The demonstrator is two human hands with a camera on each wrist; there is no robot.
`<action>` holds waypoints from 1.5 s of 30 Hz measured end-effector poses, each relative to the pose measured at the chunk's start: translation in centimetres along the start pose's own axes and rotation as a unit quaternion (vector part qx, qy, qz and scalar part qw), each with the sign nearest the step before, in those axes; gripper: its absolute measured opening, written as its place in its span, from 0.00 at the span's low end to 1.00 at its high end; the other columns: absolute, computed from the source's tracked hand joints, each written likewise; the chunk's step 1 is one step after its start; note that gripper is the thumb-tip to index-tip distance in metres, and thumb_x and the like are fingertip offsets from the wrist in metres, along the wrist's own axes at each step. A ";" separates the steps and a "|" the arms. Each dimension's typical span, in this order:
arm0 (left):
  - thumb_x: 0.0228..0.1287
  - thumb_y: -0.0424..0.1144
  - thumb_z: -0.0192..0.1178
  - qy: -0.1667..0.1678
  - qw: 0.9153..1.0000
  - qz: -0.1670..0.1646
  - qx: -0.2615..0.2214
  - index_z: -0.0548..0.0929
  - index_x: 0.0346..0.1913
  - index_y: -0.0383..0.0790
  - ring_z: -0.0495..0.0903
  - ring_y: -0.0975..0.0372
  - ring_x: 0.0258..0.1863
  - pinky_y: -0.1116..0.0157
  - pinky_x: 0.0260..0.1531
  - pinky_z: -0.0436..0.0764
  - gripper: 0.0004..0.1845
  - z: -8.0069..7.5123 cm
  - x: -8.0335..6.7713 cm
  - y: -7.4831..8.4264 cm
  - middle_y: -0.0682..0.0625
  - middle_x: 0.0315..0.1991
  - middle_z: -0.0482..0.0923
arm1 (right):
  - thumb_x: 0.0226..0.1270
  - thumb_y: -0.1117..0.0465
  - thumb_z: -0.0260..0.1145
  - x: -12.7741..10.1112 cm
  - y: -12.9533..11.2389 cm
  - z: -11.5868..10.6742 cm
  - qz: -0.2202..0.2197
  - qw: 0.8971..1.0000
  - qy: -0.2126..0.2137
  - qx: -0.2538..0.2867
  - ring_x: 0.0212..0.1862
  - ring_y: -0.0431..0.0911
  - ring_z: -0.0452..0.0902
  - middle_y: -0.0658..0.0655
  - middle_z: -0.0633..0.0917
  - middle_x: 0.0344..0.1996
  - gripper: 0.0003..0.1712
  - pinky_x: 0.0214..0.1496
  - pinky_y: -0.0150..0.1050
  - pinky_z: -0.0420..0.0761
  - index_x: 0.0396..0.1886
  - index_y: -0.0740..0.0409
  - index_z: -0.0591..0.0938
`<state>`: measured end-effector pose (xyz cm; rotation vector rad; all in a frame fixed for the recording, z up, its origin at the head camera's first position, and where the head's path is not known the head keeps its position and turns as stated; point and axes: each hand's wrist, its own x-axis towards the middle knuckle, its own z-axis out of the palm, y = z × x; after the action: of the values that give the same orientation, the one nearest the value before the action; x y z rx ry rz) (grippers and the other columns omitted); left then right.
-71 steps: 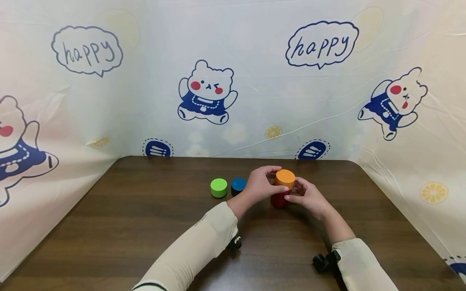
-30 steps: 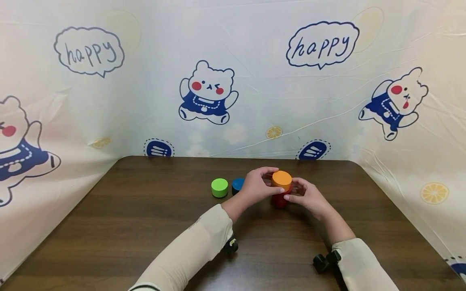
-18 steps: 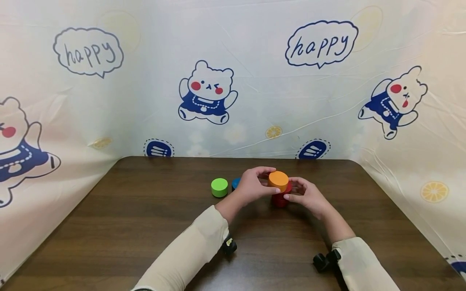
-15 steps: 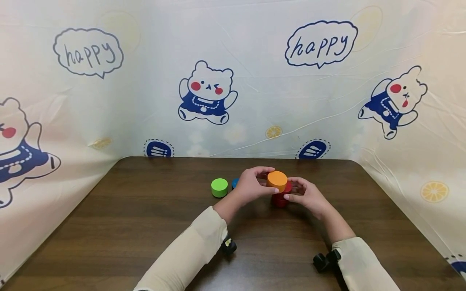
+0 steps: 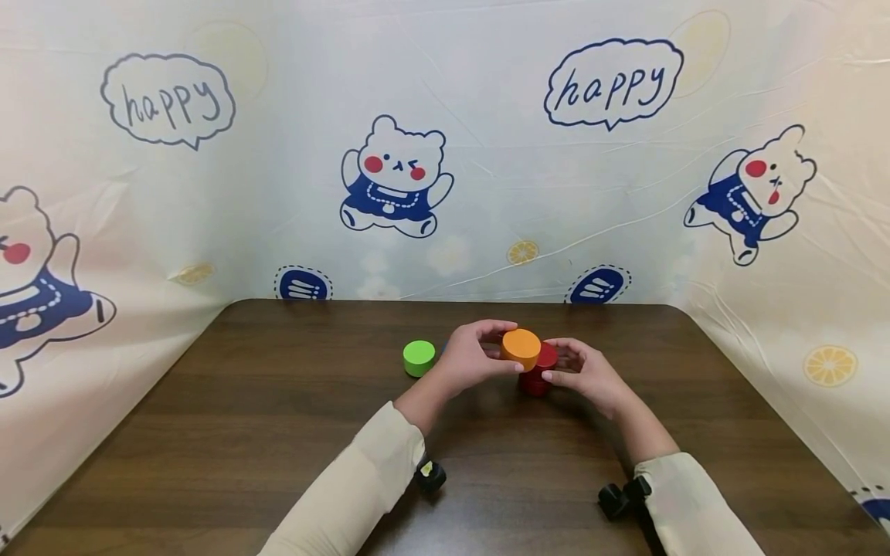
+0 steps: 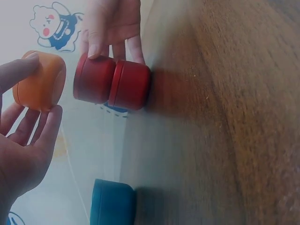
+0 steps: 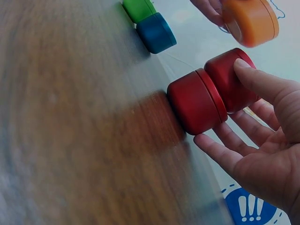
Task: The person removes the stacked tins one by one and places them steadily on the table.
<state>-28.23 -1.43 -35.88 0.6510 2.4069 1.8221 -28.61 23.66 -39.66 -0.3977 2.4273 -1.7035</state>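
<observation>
Between the thumb and fingers of my left hand (image 5: 462, 359) is a small round orange tin (image 5: 521, 347), held in the air just left of the top of a two-tin red stack. The left wrist view shows a gap between it and the upper red tin (image 6: 96, 79). The lower red tin (image 6: 131, 85) stands upright on the table under its twin. My right hand (image 5: 591, 378) steadies this stack from the right, its thumb on the upper red tin and fingers behind; the little fingertip is by the lower tin's base.
Left of the stack stand a green tin (image 5: 419, 358) and a blue tin (image 7: 156, 33), side by side on the dark wooden table (image 5: 278, 432). My left hand nearly hides the blue one in the head view. A printed cloth (image 5: 487, 154) rises behind the table.
The orange tin, in my left hand, has shifted from on top of the red stack to the left and slightly down, uncovering the upper red tin. My right hand has stayed in place.
</observation>
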 end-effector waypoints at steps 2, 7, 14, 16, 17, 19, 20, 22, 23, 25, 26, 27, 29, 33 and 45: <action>0.47 0.37 0.78 0.002 1.000 0.001 0.004 0.81 0.59 0.46 0.80 0.60 0.48 0.65 0.48 0.81 0.32 -0.2 -0.3 0.2 0.55 0.51 0.80 | 0.58 0.54 0.75 0.1 0.0 0.0 0.000 1.000 0.002 0.000 0.60 0.57 0.72 0.61 0.77 0.59 0.38 0.59 0.48 0.77 0.66 0.56 0.70; 0.48 0.37 0.77 0.004 1.000 0.009 0.013 0.80 0.59 0.46 0.81 0.59 0.48 0.64 0.49 0.81 0.31 -0.8 -0.9 0.3 0.54 0.51 0.80 | 0.58 0.54 0.74 0.1 0.0 0.0 0.000 1.000 0.001 -0.003 0.60 0.57 0.72 0.61 0.77 0.59 0.37 0.59 0.47 0.77 0.66 0.56 0.70; 0.49 0.37 0.77 0.010 1.000 0.015 0.016 0.80 0.60 0.45 0.80 0.59 0.49 0.63 0.49 0.81 0.31 -1.4 -1.5 0.2 0.52 0.52 0.80 | 0.60 0.56 0.73 0.0 -0.1 0.0 0.003 1.000 0.000 -0.001 0.61 0.57 0.72 0.62 0.77 0.59 0.36 0.60 0.49 0.76 0.66 0.57 0.70; 0.49 0.37 0.77 0.014 1.000 0.015 0.019 0.80 0.60 0.45 0.80 0.59 0.49 0.63 0.49 0.81 0.31 -1.5 -1.6 0.1 0.52 0.52 0.80 | 0.60 0.57 0.73 0.0 -0.1 0.0 0.000 1.000 -0.002 0.002 0.61 0.57 0.72 0.62 0.77 0.59 0.36 0.60 0.49 0.76 0.66 0.58 0.70; 0.49 0.37 0.77 0.016 1.000 0.014 0.021 0.80 0.60 0.45 0.80 0.58 0.49 0.63 0.49 0.81 0.31 -1.6 -1.6 0.1 0.52 0.52 0.80 | 0.60 0.58 0.73 0.0 -0.2 0.0 -0.001 1.000 -0.002 0.004 0.61 0.58 0.72 0.63 0.77 0.59 0.36 0.60 0.49 0.76 0.66 0.58 0.70; 0.49 0.37 0.77 0.020 0.999 0.012 0.025 0.80 0.60 0.46 0.80 0.57 0.49 0.62 0.49 0.81 0.31 -1.8 -1.8 0.1 0.52 0.53 0.80 | 0.60 0.59 0.73 0.0 -0.2 0.0 -0.003 1.000 -0.001 0.006 0.61 0.58 0.72 0.63 0.77 0.59 0.36 0.60 0.48 0.76 0.66 0.59 0.70; 0.50 0.37 0.77 0.021 0.999 0.012 0.025 0.80 0.60 0.45 0.80 0.56 0.49 0.61 0.49 0.81 0.31 -1.9 -1.8 0.1 0.52 0.53 0.80 | 0.60 0.59 0.73 0.0 -0.3 0.0 -0.004 1.000 -0.001 0.007 0.61 0.58 0.72 0.63 0.77 0.59 0.36 0.60 0.48 0.76 0.66 0.59 0.70; 0.50 0.38 0.77 0.023 0.999 0.009 0.025 0.80 0.60 0.46 0.80 0.55 0.49 0.59 0.49 0.81 0.31 -2.1 -2.0 0.1 0.51 0.54 0.79 | 0.60 0.59 0.73 -0.1 -0.3 0.0 -0.005 1.000 0.000 0.006 0.61 0.58 0.72 0.63 0.77 0.59 0.36 0.60 0.49 0.76 0.66 0.59 0.70; 0.50 0.38 0.76 0.024 0.999 0.009 0.024 0.79 0.60 0.45 0.80 0.54 0.49 0.58 0.49 0.81 0.31 -2.2 -2.1 0.1 0.51 0.54 0.79 | 0.60 0.59 0.73 -0.1 -0.3 0.0 -0.005 1.000 0.001 0.006 0.61 0.58 0.72 0.63 0.77 0.59 0.36 0.60 0.49 0.76 0.66 0.59 0.70; 0.50 0.38 0.76 0.025 0.999 0.010 0.020 0.79 0.60 0.46 0.80 0.53 0.49 0.58 0.50 0.81 0.31 -2.4 -2.3 0.1 0.50 0.55 0.79 | 0.60 0.59 0.73 -0.1 -0.3 0.0 -0.002 1.000 0.003 0.004 0.60 0.57 0.72 0.63 0.77 0.59 0.36 0.60 0.49 0.76 0.66 0.59 0.70; 0.50 0.38 0.76 0.027 0.999 0.008 0.020 0.80 0.60 0.46 0.80 0.53 0.49 0.58 0.49 0.81 0.31 -2.5 -2.4 0.1 0.50 0.55 0.78 | 0.60 0.59 0.73 -0.1 -0.3 0.0 -0.001 1.000 0.003 0.003 0.60 0.57 0.72 0.63 0.77 0.59 0.36 0.60 0.48 0.76 0.66 0.58 0.70; 0.50 0.38 0.76 0.029 0.999 0.005 0.021 0.80 0.60 0.47 0.80 0.54 0.49 0.58 0.49 0.81 0.31 -2.7 -2.5 0.1 0.50 0.55 0.78 | 0.60 0.58 0.73 0.0 -0.2 0.1 0.000 1.000 0.003 0.002 0.60 0.57 0.72 0.63 0.78 0.59 0.36 0.60 0.48 0.76 0.67 0.58 0.70; 0.50 0.38 0.77 0.032 0.999 0.003 0.022 0.80 0.60 0.48 0.80 0.54 0.49 0.58 0.49 0.81 0.31 -3.0 -2.6 0.1 0.50 0.55 0.78 | 0.60 0.58 0.73 0.0 -0.1 0.1 0.001 1.000 0.003 0.002 0.60 0.57 0.72 0.63 0.78 0.59 0.36 0.59 0.48 0.76 0.67 0.58 0.70; 0.50 0.38 0.77 0.041 0.999 0.001 0.023 0.80 0.59 0.48 0.80 0.54 0.49 0.58 0.49 0.81 0.31 -3.6 -2.9 0.1 0.50 0.55 0.78 | 0.60 0.60 0.73 0.2 0.1 0.1 -0.003 1.000 0.002 0.010 0.59 0.57 0.73 0.63 0.78 0.58 0.36 0.58 0.46 0.77 0.66 0.59 0.70; 0.49 0.35 0.77 0.048 0.999 -0.002 0.003 0.80 0.59 0.45 0.78 0.52 0.50 0.52 0.54 0.78 0.31 -5.5 -3.4 -0.4 0.51 0.53 0.79 | 0.60 0.60 0.73 0.0 0.1 0.3 -0.018 1.000 0.004 0.007 0.59 0.58 0.73 0.64 0.78 0.58 0.35 0.56 0.43 0.78 0.66 0.61 0.71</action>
<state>-26.85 -7.73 -35.27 0.5719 2.4726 1.8860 -28.57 23.42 -39.84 -0.4355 2.4256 -1.7388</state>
